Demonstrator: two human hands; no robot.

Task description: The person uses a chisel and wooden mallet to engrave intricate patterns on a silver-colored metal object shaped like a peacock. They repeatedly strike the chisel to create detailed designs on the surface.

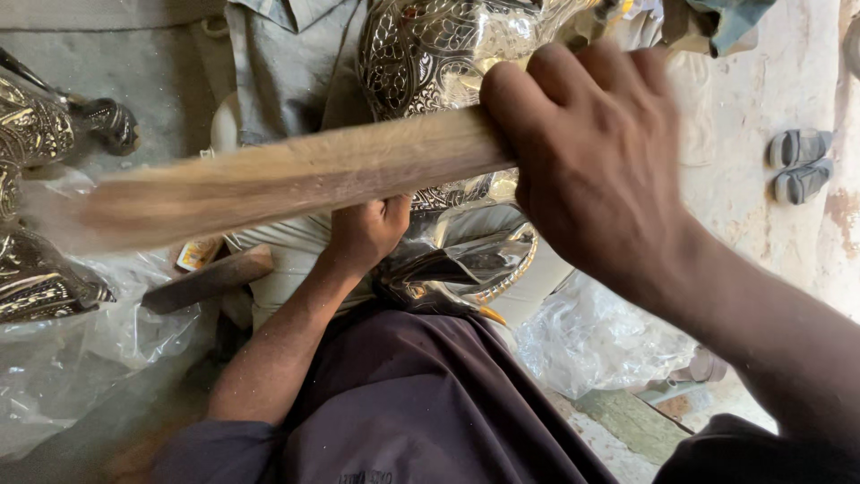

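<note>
Fingers [573, 81] of right hand [596, 161] clamped round wooden stick [287, 175]; left hand [365, 231] gripping plastic-wrapped silver vessel [448, 269].

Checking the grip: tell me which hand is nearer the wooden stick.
Right. The right hand is wrapped around the wooden stick; the left hand sits just below it, against the embossed metal piece.

Daylight is falling across a pale, worn concrete floor [752, 206] stretching right of the grip, where a grey pair of sandals [800, 165] is lying (side by side); crumpled clear plastic sheeting [63, 358] is spreading lower left.
</note>
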